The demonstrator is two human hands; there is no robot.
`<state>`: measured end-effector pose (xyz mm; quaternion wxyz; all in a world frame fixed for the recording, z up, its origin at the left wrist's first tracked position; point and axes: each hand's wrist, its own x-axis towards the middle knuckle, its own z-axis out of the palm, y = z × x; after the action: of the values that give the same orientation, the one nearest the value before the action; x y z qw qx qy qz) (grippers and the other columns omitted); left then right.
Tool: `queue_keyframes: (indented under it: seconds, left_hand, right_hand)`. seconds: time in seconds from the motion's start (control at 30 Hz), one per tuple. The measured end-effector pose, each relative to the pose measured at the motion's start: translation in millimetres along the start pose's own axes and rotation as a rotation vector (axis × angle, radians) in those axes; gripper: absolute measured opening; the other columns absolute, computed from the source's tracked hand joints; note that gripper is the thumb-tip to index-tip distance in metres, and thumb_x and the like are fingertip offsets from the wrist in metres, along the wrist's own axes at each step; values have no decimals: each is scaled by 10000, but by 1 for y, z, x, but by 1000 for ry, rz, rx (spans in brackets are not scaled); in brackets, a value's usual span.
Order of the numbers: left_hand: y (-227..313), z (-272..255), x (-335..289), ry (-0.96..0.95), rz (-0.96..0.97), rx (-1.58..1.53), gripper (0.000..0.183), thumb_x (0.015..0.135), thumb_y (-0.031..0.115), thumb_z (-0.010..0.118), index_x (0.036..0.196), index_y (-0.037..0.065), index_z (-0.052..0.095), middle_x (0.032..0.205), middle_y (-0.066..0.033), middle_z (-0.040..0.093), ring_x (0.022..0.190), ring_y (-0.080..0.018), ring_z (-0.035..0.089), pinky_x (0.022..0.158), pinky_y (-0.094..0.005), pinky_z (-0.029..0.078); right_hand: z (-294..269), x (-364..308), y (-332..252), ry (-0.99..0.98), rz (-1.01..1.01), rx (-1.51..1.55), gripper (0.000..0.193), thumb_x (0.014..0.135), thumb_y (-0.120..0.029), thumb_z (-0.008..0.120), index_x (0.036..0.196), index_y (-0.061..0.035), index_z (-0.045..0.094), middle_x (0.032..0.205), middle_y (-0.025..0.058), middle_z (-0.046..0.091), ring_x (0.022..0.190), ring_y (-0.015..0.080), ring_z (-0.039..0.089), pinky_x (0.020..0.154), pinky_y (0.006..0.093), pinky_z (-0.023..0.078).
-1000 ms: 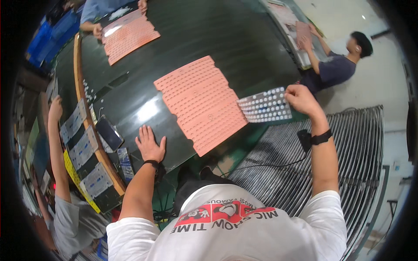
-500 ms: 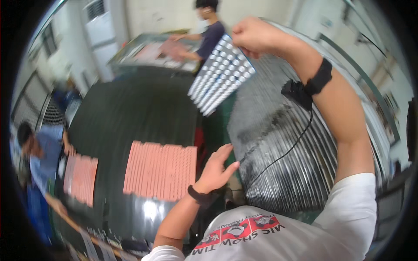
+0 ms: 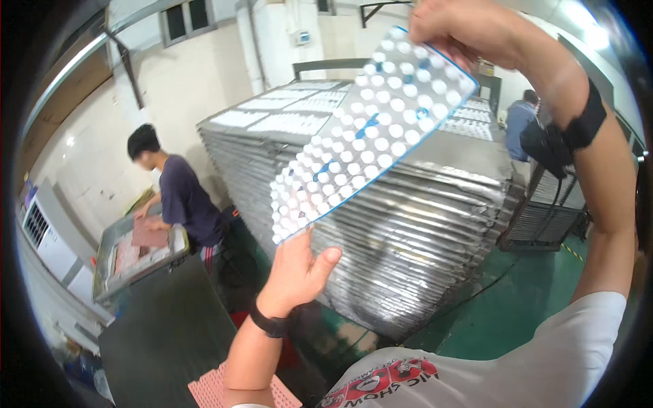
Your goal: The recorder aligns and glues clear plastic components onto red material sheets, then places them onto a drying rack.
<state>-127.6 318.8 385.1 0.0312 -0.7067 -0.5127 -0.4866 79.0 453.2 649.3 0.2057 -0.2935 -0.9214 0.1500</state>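
A flexible see-through sheet (image 3: 371,132), covered with rows of white round dots and edged in blue, hangs at a slant in front of me. My right hand (image 3: 452,30) is closed on its upper end. At the sheet's lower end is my left hand (image 3: 294,272), its thumb spread away from the fingers. The left fingertips are partly hidden by the sheet, and whether they touch it I cannot tell. Below, my left forearm covers part of a pink grooved sheet (image 3: 207,389) on the dark table (image 3: 153,326).
A tall stack of metal trays (image 3: 408,238) stands ahead, with white-dotted sheets (image 3: 289,122) on top. On the left, a person (image 3: 183,190) handles pink sheets over a shallow tray (image 3: 102,289). Another person (image 3: 518,126) is far right, beside a dark rack (image 3: 544,211) on the green floor.
My view has turned from the dark table to the tray stack. The dotted sheet has come round in my right hand, and its lower end is now at my left hand.
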Motion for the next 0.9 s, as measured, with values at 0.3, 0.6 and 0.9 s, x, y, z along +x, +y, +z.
queue_keyframes:
  seconds: [0.3,0.6,0.9]
  left_hand:
    - [-4,22,139,-369,66,10,561,915,422,489,1202,-59,497,1200,-285,514,1113,-453,468,948,-429,377]
    - [-13,45,194,-727,-74,186,704,938,560,340,911,-103,576,782,-241,592,768,-352,568,713,-413,429]
    - [10,19,184,-684,-108,394,643,890,547,448,882,-75,613,829,-259,600,781,-430,561,711,-448,440]
  right_hand:
    - [15,-59,177,340,280,555,185,855,-152,547,706,-46,579,545,9,554,423,76,523,406,213,419]
    - [37,-88,215,348,381,639,207,857,-148,562,709,-12,613,584,33,577,464,78,526,433,204,430]
    - [50,-92,213,338,360,610,234,849,-205,570,716,-20,626,597,20,582,510,89,524,496,223,424]
